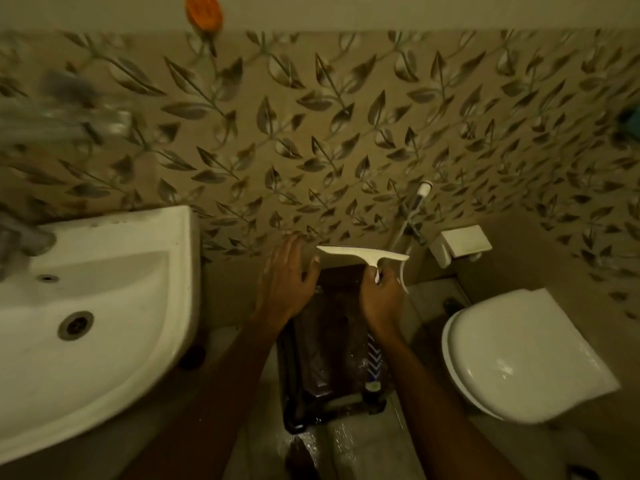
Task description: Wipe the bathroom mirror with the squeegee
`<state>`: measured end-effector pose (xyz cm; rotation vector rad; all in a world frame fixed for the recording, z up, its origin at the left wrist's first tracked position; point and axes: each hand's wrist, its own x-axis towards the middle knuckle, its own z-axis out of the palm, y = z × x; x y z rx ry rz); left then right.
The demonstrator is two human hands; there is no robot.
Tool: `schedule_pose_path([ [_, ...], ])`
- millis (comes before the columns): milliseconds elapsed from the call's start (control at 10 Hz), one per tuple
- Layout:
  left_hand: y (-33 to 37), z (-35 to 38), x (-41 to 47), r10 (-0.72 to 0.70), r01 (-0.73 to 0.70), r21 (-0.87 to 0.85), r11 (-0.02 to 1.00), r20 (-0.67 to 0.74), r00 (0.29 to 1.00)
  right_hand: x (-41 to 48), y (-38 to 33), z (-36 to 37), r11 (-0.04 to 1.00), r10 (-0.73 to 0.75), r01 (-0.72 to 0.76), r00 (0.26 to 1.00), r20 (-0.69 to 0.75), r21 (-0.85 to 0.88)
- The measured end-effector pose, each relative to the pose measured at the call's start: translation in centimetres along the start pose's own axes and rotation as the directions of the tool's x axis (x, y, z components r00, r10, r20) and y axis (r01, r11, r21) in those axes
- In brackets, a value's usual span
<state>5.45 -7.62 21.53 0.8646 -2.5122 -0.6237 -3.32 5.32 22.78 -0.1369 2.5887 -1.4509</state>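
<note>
The squeegee (363,255) is low in the middle of the view, held by the right hand (381,299), whose fingers (375,273) are closed round the short stem under the blade, so the long pale blade lies crosswise, running left to right and facing the far wall; gripped that way, by the stem, the blade can be pressed flat and drawn across glass, which seems the reason for the hold. The left hand (285,282) is just to the left of the blade's left tip, fingers spread and holding nothing; its thumb comes close to that tip, though whether it touches is not clear, and it looks placed to steady the blade or simply to balance. Both hands hang over a dark stool or stand (332,341) on the wet floor (349,441), between the white sink (104,306) on the left and the toilet (519,355) on the right. Behind them the leaf-patterned tile wall (346,133) rises, with a spray hose (412,213) and a small white box (464,244) mounted on it to the right. No mirror shows here, only a blurred glassy shelf (69,112) at far left, so the wiping itself appears not yet begun; the tool will likely need raising toward the mirror, wherever it is
</note>
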Motion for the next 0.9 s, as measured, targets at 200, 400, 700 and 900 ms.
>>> schedule_pose_path([
  [200,-3.0,10.0,-0.1,-0.1,0.105,-0.058,0.993,0.09,0.991,4.8,6.4,4.0,0.984,0.03,0.003,0.982,0.185,-0.176],
  [400,-8.0,22.1,-0.3,-0.263,0.266,-0.102,0.958,0.042,0.964,10.8,15.2,11.9,0.966,0.14,-0.067,0.948,0.286,-0.249],
  [700,-9.8,27.8,-1.0,-0.257,0.252,0.054,0.966,0.111,0.96,13.4,21.3,15.7,0.969,0.121,-0.034,0.93,0.348,-0.247],
  [900,-8.1,26.4,-0.7,-0.224,0.212,0.099,0.972,0.135,0.965,14.2,21.9,15.4,0.966,0.033,0.065,0.929,0.368,-0.25],
])
